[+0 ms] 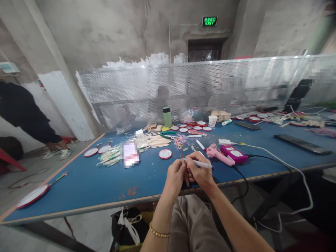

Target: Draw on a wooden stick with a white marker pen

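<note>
Close to the table's front edge, my left hand point(175, 174) pinches a flat wooden stick point(187, 180) with a dark red upper end. The stick stands roughly upright between my hands. My right hand point(203, 175) grips a white marker pen point(202, 164), its tip pointing left at the upper part of the stick. Just beyond my hands lies a round white disc point(165, 154) with a red rim. A pink glue gun point(220, 155) rests to the right, against a purple box point(234, 154). Behind my hands are another white pen point(200, 145) and tangled coloured bands point(181, 141).
Bundled wooden sticks point(111, 157) and a lit phone point(131, 154) lie on the blue table point(105, 189). A green bottle point(167, 117) and paper cup point(212, 121) stand near the mesh partition point(126, 94). White cables point(291, 164) trail right. A person point(26, 108) stands at left.
</note>
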Action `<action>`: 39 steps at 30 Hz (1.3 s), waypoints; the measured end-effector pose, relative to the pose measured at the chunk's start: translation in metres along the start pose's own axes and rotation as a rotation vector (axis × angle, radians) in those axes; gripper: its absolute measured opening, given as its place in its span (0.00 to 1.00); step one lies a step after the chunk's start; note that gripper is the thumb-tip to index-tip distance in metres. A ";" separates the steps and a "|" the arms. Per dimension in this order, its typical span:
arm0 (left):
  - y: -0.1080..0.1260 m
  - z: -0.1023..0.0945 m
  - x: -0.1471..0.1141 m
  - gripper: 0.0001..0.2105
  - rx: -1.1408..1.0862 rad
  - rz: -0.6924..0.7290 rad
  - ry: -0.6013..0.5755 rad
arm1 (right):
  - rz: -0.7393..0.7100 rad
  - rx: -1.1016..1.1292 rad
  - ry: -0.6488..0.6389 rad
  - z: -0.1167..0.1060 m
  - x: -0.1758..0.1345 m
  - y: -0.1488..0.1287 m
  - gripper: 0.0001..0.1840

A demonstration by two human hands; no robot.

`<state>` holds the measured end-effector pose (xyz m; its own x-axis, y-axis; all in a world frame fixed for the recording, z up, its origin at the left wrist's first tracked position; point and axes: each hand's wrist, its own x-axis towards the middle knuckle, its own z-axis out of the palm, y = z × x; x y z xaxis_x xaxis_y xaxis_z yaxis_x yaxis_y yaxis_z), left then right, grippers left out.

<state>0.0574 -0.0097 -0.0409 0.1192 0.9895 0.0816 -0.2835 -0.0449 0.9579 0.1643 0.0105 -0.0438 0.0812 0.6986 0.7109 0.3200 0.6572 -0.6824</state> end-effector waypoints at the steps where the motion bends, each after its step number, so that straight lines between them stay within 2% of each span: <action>1: 0.000 0.000 0.000 0.19 0.004 0.004 0.002 | -0.002 0.001 -0.003 0.000 0.000 0.000 0.10; 18: -0.004 -0.003 0.001 0.16 0.108 0.060 -0.009 | 0.020 0.018 -0.054 0.001 -0.001 0.000 0.11; 30: -0.003 -0.002 0.001 0.18 0.019 0.048 -0.017 | -0.001 0.011 -0.013 0.000 0.001 -0.001 0.10; 39: -0.004 -0.002 0.001 0.18 0.041 0.025 -0.007 | 0.020 0.014 -0.039 0.001 0.000 0.000 0.10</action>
<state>0.0566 -0.0080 -0.0453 0.1194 0.9870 0.1073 -0.2473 -0.0750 0.9660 0.1635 0.0107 -0.0438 0.0505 0.7220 0.6900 0.3052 0.6467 -0.6990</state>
